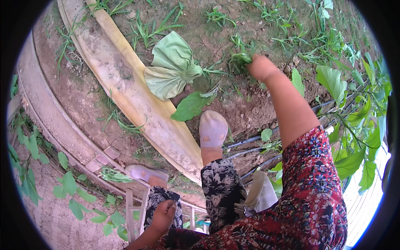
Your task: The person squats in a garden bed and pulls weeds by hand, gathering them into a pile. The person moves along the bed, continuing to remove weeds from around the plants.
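Observation:
My right hand, arm stretched forward, is closed around a tuft of grassy weeds low over the soil; the hand is slightly blurred. My left hand rests by my left knee with its fingers curled in and nothing visible in it. A pale green knotted cloth lies ahead of my feet, partly over the yellowish edge of a long trough or rail. A large broad leaf lies between the cloth and the toe of my right shoe.
Black drip hoses run along the soil at right, beside leafy plants. More weeds grow at the upper right. My left shoe stands near pulled greens, brick pieces and a metal frame. Leafy stems spread at lower left.

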The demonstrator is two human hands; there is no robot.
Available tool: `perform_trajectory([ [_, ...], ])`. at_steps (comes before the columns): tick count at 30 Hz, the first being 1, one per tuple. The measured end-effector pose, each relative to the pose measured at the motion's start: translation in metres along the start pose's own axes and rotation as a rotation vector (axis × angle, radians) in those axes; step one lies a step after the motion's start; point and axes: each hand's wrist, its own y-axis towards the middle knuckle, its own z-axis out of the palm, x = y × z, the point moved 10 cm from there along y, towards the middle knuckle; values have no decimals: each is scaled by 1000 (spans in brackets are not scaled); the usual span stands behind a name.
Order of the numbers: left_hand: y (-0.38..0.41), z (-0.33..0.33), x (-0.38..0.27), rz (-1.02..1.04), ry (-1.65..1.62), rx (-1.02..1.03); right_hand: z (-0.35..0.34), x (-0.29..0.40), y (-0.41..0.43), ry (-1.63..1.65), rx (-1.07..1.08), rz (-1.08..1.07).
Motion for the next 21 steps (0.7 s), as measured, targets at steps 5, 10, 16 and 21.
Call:
perform_trajectory([
  [5,12,-8,17,-30,-29,-15,-23,75,-13,-42,-332,-205],
  [10,14,-20,2,16,-6,-76,-50,37,33,-28,-399,178],
  [16,20,-8,10,89,-60,-53,-33,31,60,40,-195,153],
  [21,25,-9,11,59,-118,-44,-14,82,57,25,-61,-209],
])
